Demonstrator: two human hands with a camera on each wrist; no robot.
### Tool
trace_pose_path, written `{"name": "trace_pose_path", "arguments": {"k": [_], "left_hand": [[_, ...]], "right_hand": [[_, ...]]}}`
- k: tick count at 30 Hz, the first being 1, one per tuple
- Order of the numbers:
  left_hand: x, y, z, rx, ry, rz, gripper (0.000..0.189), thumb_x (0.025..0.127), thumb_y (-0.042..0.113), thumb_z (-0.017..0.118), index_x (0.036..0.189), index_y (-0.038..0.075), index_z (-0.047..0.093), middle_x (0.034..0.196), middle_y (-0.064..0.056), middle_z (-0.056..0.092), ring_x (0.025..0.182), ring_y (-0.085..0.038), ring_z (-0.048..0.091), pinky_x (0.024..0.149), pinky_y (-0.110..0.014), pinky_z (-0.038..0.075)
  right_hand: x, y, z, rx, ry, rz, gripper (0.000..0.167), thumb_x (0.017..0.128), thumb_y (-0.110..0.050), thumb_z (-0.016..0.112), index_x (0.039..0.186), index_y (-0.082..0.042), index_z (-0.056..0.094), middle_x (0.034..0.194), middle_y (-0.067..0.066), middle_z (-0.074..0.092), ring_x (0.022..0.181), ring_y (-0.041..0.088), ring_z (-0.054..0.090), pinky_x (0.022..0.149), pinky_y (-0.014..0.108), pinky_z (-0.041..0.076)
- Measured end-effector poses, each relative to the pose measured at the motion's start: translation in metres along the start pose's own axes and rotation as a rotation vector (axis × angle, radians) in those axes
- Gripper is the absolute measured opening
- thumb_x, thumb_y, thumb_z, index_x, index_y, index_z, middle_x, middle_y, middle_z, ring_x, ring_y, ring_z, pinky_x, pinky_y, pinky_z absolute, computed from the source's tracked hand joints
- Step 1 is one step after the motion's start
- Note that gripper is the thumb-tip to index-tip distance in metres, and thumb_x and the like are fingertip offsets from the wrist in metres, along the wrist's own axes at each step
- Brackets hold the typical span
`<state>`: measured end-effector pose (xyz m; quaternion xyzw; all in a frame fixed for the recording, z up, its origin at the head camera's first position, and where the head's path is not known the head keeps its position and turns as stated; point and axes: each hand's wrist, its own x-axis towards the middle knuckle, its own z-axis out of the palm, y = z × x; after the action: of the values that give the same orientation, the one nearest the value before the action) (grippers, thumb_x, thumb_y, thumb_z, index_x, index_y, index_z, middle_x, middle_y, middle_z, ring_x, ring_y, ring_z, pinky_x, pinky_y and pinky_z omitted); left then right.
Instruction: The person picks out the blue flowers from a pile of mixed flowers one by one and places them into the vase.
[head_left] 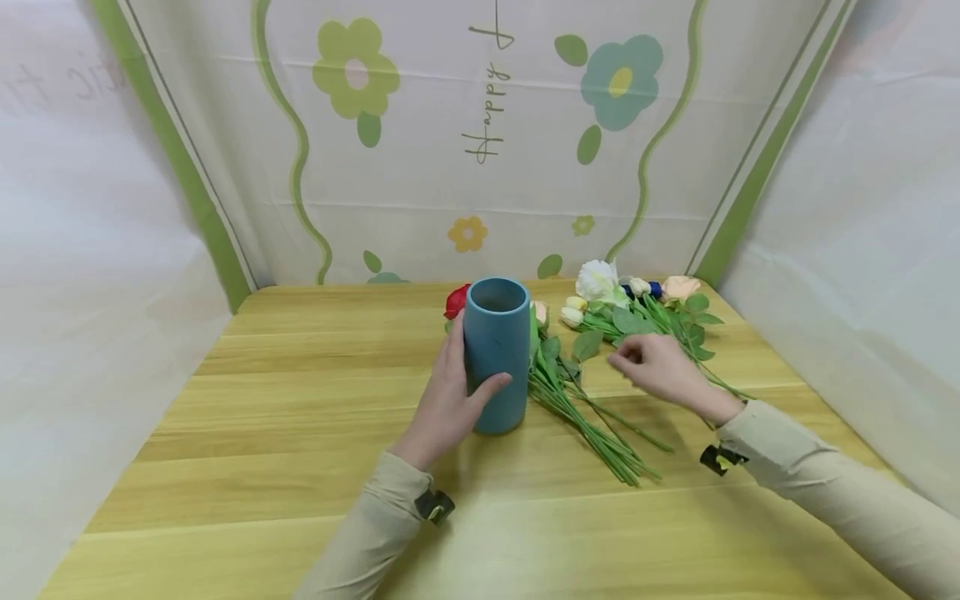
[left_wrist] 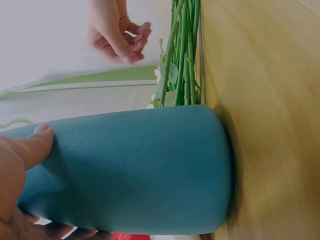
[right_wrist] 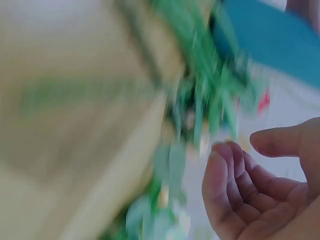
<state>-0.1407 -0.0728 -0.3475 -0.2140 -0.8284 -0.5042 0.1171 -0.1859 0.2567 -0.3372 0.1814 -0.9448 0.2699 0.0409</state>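
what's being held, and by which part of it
The left hand grips the blue vase by the side of its body, below the rim; the right hand holds nothing.

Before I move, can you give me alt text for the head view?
A person's left hand grips an upright blue vase on a wooden table. The empty right hand hovers near a green-stemmed bunch lying partly behind the vase and a second bunch of mixed flowers farther right.
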Motion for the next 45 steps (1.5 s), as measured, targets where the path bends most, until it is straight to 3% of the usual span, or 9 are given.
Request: {"name": "trace_pose_path", "arguments": {"k": [5, 10, 15, 18, 23, 29, 36, 40, 45], "left_hand": [[0.000, 0.000, 0.000, 0.003, 0.001, 0.003, 0.099, 0.091, 0.032, 0.072, 0.159, 0.023, 0.001, 0.158, -0.005, 0.022, 0.138, -0.026, 0.031, 0.108, -0.055, 0.031], [0.000, 0.000, 0.000, 0.008, 0.006, -0.001, 0.099, 0.091, 0.033, 0.072, 0.159, 0.023, 0.001, 0.158, -0.005, 0.021, 0.138, -0.025, 0.030, 0.108, -0.054, 0.030], [0.000, 0.001, -0.001, 0.010, 0.005, -0.003, 0.099, 0.091, 0.032, 0.072, 0.159, 0.022, 0.001, 0.158, -0.006, 0.021, 0.139, -0.026, 0.030, 0.109, -0.054, 0.029], [0.000, 0.001, -0.001, 0.004, 0.006, -0.010, 0.099, 0.091, 0.032, 0.072, 0.159, 0.023, 0.001, 0.158, -0.007, 0.021, 0.139, -0.027, 0.030, 0.109, -0.055, 0.029], [0.000, 0.001, -0.001, 0.000, 0.001, -0.017, 0.099, 0.091, 0.031, 0.072, 0.159, 0.024, 0.000, 0.158, -0.008, 0.022, 0.139, -0.028, 0.030, 0.108, -0.056, 0.029], [0.000, 0.000, 0.000, 0.005, 0.000, -0.025, 0.099, 0.091, 0.034, 0.071, 0.159, 0.026, -0.001, 0.157, -0.009, 0.023, 0.139, -0.027, 0.029, 0.109, -0.055, 0.029], [0.000, 0.001, -0.001, 0.003, 0.001, -0.017, 0.098, 0.091, 0.034, 0.071, 0.159, 0.023, 0.001, 0.156, -0.010, 0.024, 0.138, -0.027, 0.030, 0.108, -0.055, 0.029], [-0.001, 0.003, -0.002, 0.003, -0.006, -0.020, 0.098, 0.092, 0.033, 0.071, 0.159, 0.022, 0.000, 0.157, -0.010, 0.023, 0.138, -0.027, 0.030, 0.109, -0.055, 0.029], [-0.001, 0.002, -0.002, 0.003, -0.002, -0.011, 0.098, 0.092, 0.032, 0.071, 0.159, 0.023, 0.000, 0.156, -0.009, 0.024, 0.138, -0.027, 0.031, 0.108, -0.055, 0.029]], "right_hand": [[0.010, 0.045, -0.032, -0.148, 0.108, 0.063, 0.022, 0.096, -0.016, 0.063, 0.092, 0.004, 0.071, 0.078, 0.009, 0.068, 0.063, 0.022, 0.061, 0.062, 0.044, 0.052], [0.011, 0.086, -0.051, -0.185, 0.031, 0.104, 0.022, 0.093, -0.011, 0.062, 0.092, 0.011, 0.067, 0.084, 0.021, 0.067, 0.075, 0.037, 0.064, 0.071, 0.055, 0.052], [0.010, 0.112, -0.053, -0.239, -0.037, 0.092, 0.020, 0.091, -0.009, 0.065, 0.081, 0.008, 0.068, 0.073, 0.014, 0.065, 0.068, 0.035, 0.062, 0.066, 0.051, 0.052], [0.009, 0.121, -0.050, -0.262, -0.059, 0.110, 0.020, 0.092, -0.010, 0.063, 0.086, 0.008, 0.070, 0.076, 0.013, 0.067, 0.068, 0.032, 0.064, 0.069, 0.053, 0.053], [0.007, 0.131, -0.045, -0.260, -0.093, 0.148, 0.019, 0.093, -0.008, 0.062, 0.094, 0.009, 0.071, 0.082, 0.014, 0.069, 0.070, 0.027, 0.065, 0.070, 0.053, 0.054], [0.006, 0.136, -0.040, -0.257, -0.073, 0.171, 0.016, 0.089, -0.002, 0.056, 0.076, 0.001, 0.064, 0.063, 0.001, 0.053, 0.053, 0.014, 0.043, 0.052, 0.035, 0.041], [0.006, 0.132, -0.039, -0.293, -0.052, 0.167, 0.010, 0.081, 0.002, 0.057, 0.081, 0.000, 0.067, 0.077, 0.008, 0.063, 0.066, 0.024, 0.056, 0.056, 0.042, 0.049], [0.004, 0.130, -0.039, -0.295, -0.055, 0.174, 0.018, 0.079, 0.005, 0.052, 0.067, -0.008, 0.054, 0.063, 0.001, 0.048, 0.056, 0.019, 0.041, 0.047, 0.032, 0.033], [0.002, 0.128, -0.041, -0.288, -0.047, 0.158, 0.029, 0.075, 0.008, 0.048, 0.062, -0.014, 0.034, 0.056, -0.004, 0.023, 0.052, 0.013, 0.020, 0.048, 0.028, 0.017]]}}
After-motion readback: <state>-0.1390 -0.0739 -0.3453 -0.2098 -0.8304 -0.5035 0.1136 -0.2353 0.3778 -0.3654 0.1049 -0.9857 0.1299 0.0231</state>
